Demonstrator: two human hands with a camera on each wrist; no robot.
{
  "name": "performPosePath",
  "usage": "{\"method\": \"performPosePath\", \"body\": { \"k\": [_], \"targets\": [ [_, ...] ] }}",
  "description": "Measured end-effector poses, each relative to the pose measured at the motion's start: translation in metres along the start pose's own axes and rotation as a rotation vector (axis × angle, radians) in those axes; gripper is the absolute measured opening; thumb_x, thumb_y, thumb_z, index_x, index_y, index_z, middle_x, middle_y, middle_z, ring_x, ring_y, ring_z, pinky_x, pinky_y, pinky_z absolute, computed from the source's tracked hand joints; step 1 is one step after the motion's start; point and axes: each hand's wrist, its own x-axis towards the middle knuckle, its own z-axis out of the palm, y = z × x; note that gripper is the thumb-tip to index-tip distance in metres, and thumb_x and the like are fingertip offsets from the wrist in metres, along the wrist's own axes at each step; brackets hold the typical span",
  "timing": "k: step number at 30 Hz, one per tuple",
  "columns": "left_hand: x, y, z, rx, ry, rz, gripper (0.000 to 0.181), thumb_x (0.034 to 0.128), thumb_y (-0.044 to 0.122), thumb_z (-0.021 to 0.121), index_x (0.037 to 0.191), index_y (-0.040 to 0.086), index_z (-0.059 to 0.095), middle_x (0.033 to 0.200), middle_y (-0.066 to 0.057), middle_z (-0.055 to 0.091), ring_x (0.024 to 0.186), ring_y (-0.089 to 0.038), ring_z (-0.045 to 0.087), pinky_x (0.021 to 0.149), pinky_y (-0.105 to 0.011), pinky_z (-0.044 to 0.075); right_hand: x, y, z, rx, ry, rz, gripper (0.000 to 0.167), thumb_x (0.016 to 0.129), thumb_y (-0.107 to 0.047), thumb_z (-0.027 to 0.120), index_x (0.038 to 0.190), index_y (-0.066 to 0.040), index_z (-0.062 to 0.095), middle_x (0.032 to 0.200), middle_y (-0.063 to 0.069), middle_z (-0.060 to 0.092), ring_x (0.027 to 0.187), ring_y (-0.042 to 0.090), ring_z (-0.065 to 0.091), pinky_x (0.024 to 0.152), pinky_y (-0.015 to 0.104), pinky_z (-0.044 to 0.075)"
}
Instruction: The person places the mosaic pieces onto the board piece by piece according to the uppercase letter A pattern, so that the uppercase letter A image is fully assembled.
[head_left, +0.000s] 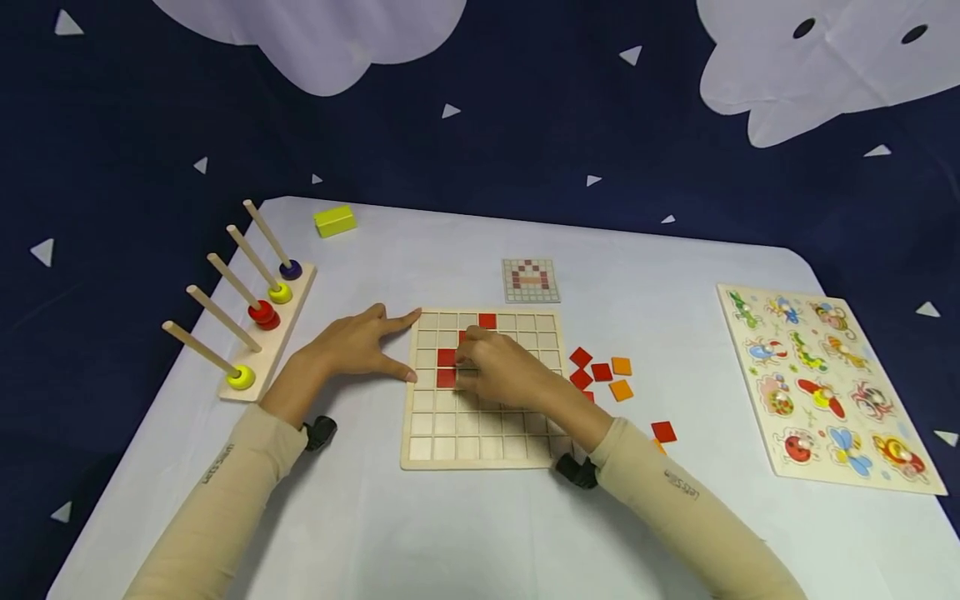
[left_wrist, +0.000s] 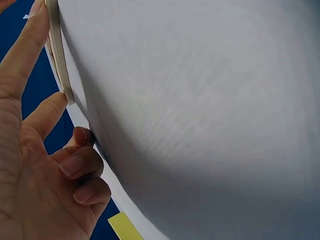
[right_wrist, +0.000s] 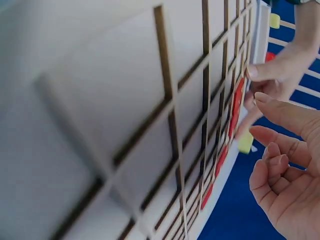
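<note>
A square wooden grid board (head_left: 442,450) lies on the table, with several red tiles (head_left: 446,378) set in its cells. My left hand (head_left: 358,343) spreads thumb and index finger against the board's left edge; the left wrist view shows both fingertips touching the board's side (left_wrist: 59,55), the other fingers curled loosely. Over the board's middle is my right hand (head_left: 498,367), its fingertips close to the placed red tiles. Between its thumb and index finger (right_wrist: 282,140) is a gap in the right wrist view, and no tile shows there.
Loose red tiles (head_left: 602,372) and orange tiles (head_left: 621,390) lie right of the board. Behind it is a small pattern card (head_left: 530,280). A peg stacker (head_left: 277,333) with rings and a yellow-green block (head_left: 335,221) are at left; an insect puzzle (head_left: 832,383) is at right.
</note>
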Motion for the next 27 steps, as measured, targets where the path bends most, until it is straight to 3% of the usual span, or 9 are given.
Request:
{"method": "performPosePath", "body": {
  "k": [6, 15, 27],
  "targets": [
    [0.0, 0.0, -0.001, 0.003, 0.003, -0.005, 0.109, 0.0645, 0.072, 0.079, 0.154, 0.027, 0.035, 0.105, -0.012, 0.053, 0.076, -0.02, 0.049, 0.066, -0.032, 0.041, -0.019, 0.014, -0.011, 0.035, 0.031, 0.051, 0.028, 0.086, -0.021, 0.078, 0.106, -0.002, 0.073, 0.104, 0.006, 0.063, 0.093, 0.02, 0.063, 0.083, 0.032, 0.053],
    [0.001, 0.001, -0.001, -0.001, -0.008, -0.012, 0.11, 0.0641, 0.072, 0.079, 0.155, 0.028, 0.034, 0.107, -0.012, 0.053, 0.078, -0.021, 0.05, 0.07, -0.034, 0.043, -0.054, 0.045, -0.03, 0.037, 0.074, 0.107, 0.032, 0.084, -0.021, 0.081, 0.106, 0.001, 0.072, 0.094, 0.009, 0.059, 0.08, 0.02, 0.054, 0.073, 0.033, 0.047],
    [0.001, -0.001, 0.0, 0.009, -0.006, 0.005, 0.11, 0.0647, 0.073, 0.077, 0.155, 0.026, 0.034, 0.106, -0.013, 0.052, 0.075, -0.021, 0.048, 0.066, -0.033, 0.041, -0.112, 0.08, -0.046, 0.023, 0.1, 0.15, 0.019, 0.082, -0.01, 0.08, 0.099, -0.002, 0.075, 0.086, 0.006, 0.057, 0.074, 0.019, 0.052, 0.064, 0.024, 0.044]
  ]
}}
